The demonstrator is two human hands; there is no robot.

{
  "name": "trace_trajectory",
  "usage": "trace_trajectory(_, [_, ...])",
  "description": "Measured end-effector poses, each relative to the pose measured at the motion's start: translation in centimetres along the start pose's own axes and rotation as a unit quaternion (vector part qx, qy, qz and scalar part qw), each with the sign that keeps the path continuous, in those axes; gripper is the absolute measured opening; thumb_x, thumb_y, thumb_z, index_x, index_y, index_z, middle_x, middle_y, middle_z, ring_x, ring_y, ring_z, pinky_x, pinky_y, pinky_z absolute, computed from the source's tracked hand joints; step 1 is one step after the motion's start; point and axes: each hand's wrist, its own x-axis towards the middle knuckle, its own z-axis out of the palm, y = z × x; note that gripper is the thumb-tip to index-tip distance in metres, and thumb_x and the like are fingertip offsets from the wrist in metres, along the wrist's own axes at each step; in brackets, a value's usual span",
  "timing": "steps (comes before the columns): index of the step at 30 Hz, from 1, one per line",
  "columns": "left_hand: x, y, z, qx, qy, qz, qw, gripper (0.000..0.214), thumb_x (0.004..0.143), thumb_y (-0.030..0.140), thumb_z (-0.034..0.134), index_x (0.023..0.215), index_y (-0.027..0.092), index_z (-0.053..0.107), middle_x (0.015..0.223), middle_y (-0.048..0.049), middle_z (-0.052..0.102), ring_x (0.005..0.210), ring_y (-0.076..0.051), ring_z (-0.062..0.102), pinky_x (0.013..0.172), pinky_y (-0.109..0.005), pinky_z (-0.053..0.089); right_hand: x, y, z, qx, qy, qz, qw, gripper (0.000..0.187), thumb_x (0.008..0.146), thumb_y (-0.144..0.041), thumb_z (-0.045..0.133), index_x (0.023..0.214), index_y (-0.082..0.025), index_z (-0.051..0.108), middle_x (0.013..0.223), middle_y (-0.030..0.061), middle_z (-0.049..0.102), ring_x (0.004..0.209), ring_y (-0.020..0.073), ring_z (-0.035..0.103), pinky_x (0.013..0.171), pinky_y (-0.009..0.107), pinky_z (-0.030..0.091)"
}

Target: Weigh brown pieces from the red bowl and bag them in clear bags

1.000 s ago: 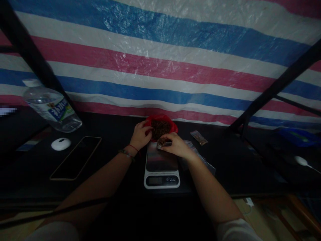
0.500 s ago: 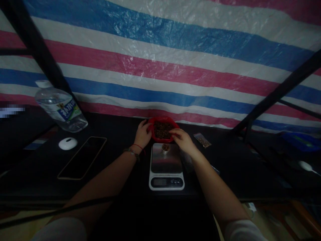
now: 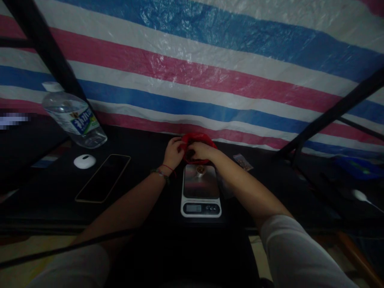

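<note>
Right hand (image 3: 201,150) is down in the mouth of the red plastic bag (image 3: 196,137), fingers bent with tips in the dark brown dried bits (image 3: 190,155); can't tell if they're closed on any. Left hand (image 3: 174,154) is at the bag's left rim, fingers curled against it; can't tell if they're pinching the plastic. Bag sits open on the black tabletop (image 3: 144,146), just behind the digital scale (image 3: 201,190). Small round cup (image 3: 200,172) stands on the scale's metal plate, near the back edge, brown bits inside, neither hand on it. Scale display is lit, digits too small to read. Small clear zip bag (image 3: 243,162) with contents lies right of the red bag, beyond the right forearm. Over on the left: smartphone (image 3: 103,179) lying flat with dark screen, white rounded device (image 3: 85,161) just beside it, clear labelled water bottle (image 3: 75,115) behind them. Striped tarp (image 3: 192,74) hangs behind the table. White spoon-shaped item (image 3: 359,195) far right, too dark for detail
</note>
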Motion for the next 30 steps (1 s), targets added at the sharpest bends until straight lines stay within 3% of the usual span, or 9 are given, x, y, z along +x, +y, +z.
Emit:
trace_trajectory(7, [0.1,-0.1,0.1,0.0,-0.021,0.002,1.0,0.024,0.071,0.006,0.054,0.087,0.018,0.068,0.112,-0.0074,0.059,0.108,-0.022,0.055,0.098,-0.039,0.046,-0.4,1.4,0.8,0.022,0.044,0.002,0.999,0.023,0.074,-0.013,0.061,0.09,-0.02,0.074,0.089,0.0061,0.073,0.079,0.0193,0.065,0.069,0.025,0.044])
trace_trajectory(14, [-0.1,-0.1,0.1,0.004,-0.024,0.017,1.0,0.026,0.073,0.01,0.052,0.093,0.017,0.067,0.11,-0.0075,0.06,0.106,-0.021,0.055,0.097,-0.037,0.045,-1.1,2.7,1.6,0.101,0.143,0.043,0.984,0.022,0.073,-0.014,0.065,0.091,-0.021,0.075,0.093,0.0028,0.073,0.086,0.0176,0.065,0.08,0.026,0.046])
trace_trajectory(21, [-0.7,2.0,-1.8,0.02,-0.027,0.117,0.993,0.028,0.081,0.026,0.051,0.105,0.017,0.062,0.114,-0.009,0.061,0.111,-0.023,0.052,0.101,-0.042,0.038,-2.7,2.4,3.1,0.207,0.242,0.103,0.942,0.021,0.075,-0.014,0.063,0.093,-0.019,0.073,0.096,0.0039,0.072,0.089,0.0163,0.065,0.083,0.026,0.047])
trace_trajectory(24, [-1.1,3.5,-2.8,-0.039,-0.148,0.207,0.966,0.036,0.083,0.035,0.05,0.112,0.016,0.059,0.11,-0.0101,0.063,0.106,-0.023,0.056,0.095,-0.039,0.043,-4.1,2.0,2.9,0.239,0.268,0.105,0.927,0.019,0.076,-0.015,0.063,0.092,-0.019,0.073,0.094,0.0033,0.073,0.087,0.016,0.065,0.082,0.027,0.047])
trace_trajectory(27, [-1.4,4.7,-3.0,-0.06,-0.279,0.234,0.929,0.048,0.079,0.044,0.057,0.118,0.018,0.057,0.108,-0.0105,0.064,0.101,-0.024,0.059,0.091,-0.038,0.045,-6.2,1.3,2.5,0.258,0.292,0.097,0.916,0.019,0.076,-0.014,0.062,0.091,-0.021,0.073,0.094,0.003,0.072,0.088,0.0164,0.065,0.083,0.029,0.047])
trace_trajectory(30, [-1.6,5.3,-2.5,-0.052,-0.333,0.246,0.909,0.056,0.074,0.049,0.063,0.121,0.019,0.055,0.115,-0.0105,0.063,0.106,-0.026,0.058,0.094,-0.039,0.043,-8.6,0.4,1.9,0.255,0.308,0.091,0.912,0.019,0.076,-0.013,0.061,0.09,-0.021,0.073,0.093,0.0042,0.072,0.088,0.0172,0.065,0.082,0.03,0.048])
